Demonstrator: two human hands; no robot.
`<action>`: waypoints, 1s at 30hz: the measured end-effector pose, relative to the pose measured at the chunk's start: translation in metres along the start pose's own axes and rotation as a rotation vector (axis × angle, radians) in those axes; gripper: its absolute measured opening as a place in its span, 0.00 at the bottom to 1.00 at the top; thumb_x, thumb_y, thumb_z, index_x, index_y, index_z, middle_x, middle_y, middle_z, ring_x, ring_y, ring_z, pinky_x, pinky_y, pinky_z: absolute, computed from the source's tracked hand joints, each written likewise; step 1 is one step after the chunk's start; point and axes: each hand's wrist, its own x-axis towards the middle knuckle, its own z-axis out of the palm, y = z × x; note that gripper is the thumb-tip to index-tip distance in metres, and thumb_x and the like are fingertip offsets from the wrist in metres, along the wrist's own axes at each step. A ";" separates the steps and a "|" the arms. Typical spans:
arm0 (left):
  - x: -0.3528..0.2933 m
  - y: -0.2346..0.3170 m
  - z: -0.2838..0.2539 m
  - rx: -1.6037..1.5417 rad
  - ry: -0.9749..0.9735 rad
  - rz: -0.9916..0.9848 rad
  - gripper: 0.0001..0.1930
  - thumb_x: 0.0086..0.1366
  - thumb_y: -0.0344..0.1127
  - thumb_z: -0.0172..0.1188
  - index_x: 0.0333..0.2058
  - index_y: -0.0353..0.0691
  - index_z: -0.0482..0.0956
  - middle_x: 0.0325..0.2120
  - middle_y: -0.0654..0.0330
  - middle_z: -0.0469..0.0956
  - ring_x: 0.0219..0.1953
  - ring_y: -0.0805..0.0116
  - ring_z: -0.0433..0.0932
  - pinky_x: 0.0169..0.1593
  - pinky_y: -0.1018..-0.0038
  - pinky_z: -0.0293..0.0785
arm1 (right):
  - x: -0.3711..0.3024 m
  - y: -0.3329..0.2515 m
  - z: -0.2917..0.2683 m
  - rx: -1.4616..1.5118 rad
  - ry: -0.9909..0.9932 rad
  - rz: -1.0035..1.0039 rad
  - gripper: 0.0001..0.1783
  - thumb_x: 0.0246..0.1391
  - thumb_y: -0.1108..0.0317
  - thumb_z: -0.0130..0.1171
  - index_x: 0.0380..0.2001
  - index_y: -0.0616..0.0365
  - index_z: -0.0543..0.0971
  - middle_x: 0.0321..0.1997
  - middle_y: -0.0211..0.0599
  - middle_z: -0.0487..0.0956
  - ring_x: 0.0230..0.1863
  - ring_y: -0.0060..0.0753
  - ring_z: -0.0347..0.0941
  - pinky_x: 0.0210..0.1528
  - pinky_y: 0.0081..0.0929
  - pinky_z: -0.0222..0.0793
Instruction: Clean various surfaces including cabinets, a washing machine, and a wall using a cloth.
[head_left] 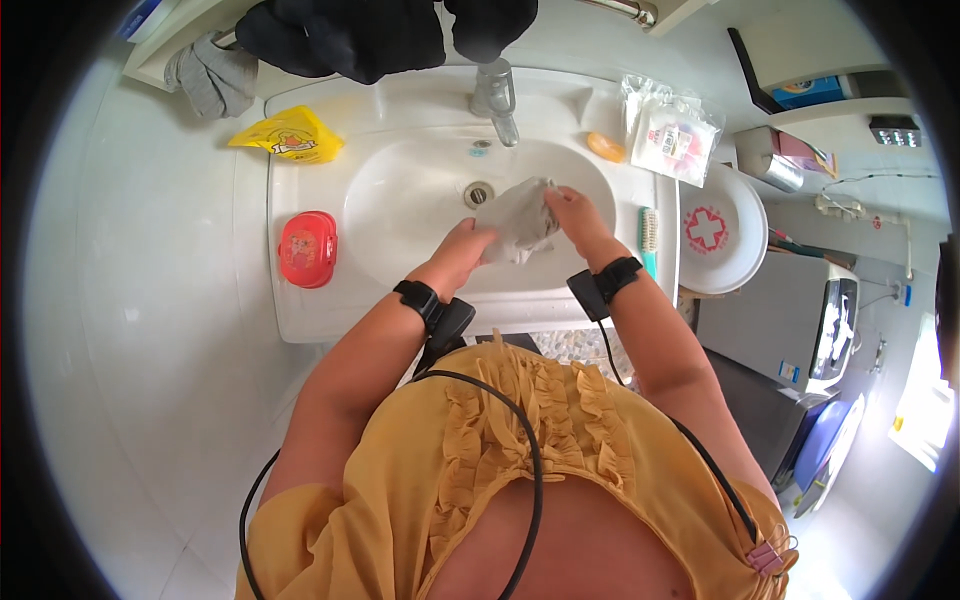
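Over the white washbasin (385, 210) I hold a light grey cloth (514, 222) with darker marks near its right edge. My left hand (464, 250) is closed on the cloth's lower left side. At its upper right corner, the fingers of my right hand (580, 215) pinch the fabric. The cloth's exact kind does not show. Just left of it lies the drain (479, 194), partly beside the cloth's edge. A chrome faucet (495, 100) stands at the back of the basin, and no running water is visible.
A red soap box (308, 249) and a yellow packet (292, 136) lie on the left ledge. On the right are an orange soap bar (605, 147), clear plastic bags (672, 135) and a brush (649, 240). Dark cloths (350, 40) hang above; a white bucket (745, 228) stands beside the basin.
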 end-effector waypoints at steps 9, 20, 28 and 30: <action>0.046 0.011 -0.054 0.207 0.226 0.101 0.31 0.64 0.55 0.55 0.57 0.38 0.68 0.48 0.57 0.75 0.53 0.60 0.72 0.58 0.58 0.64 | 0.012 -0.036 0.009 0.163 -0.066 -0.267 0.18 0.60 0.60 0.59 0.47 0.62 0.76 0.41 0.31 0.76 0.43 0.31 0.75 0.50 0.31 0.73; -0.007 0.032 -0.030 -0.410 0.113 0.037 0.21 0.69 0.37 0.52 0.55 0.29 0.69 0.52 0.49 0.75 0.54 0.55 0.75 0.58 0.60 0.71 | -0.072 -0.036 0.038 -0.273 -0.757 -0.265 0.36 0.59 0.55 0.60 0.67 0.52 0.62 0.57 0.45 0.75 0.43 0.40 0.80 0.51 0.32 0.75; -0.024 0.040 -0.039 -0.395 -0.017 0.121 0.24 0.63 0.35 0.53 0.57 0.31 0.68 0.52 0.51 0.74 0.53 0.54 0.75 0.59 0.61 0.70 | 0.002 -0.021 0.041 -0.357 0.044 -0.537 0.18 0.60 0.61 0.55 0.53 0.48 0.79 0.41 0.37 0.82 0.42 0.33 0.77 0.48 0.32 0.72; -0.032 0.051 -0.031 -0.320 -0.079 0.096 0.25 0.60 0.34 0.54 0.56 0.32 0.69 0.51 0.52 0.75 0.52 0.55 0.75 0.57 0.60 0.72 | 0.010 -0.033 0.037 -0.106 -0.369 -0.398 0.18 0.57 0.63 0.57 0.51 0.50 0.80 0.41 0.36 0.82 0.45 0.30 0.76 0.52 0.30 0.69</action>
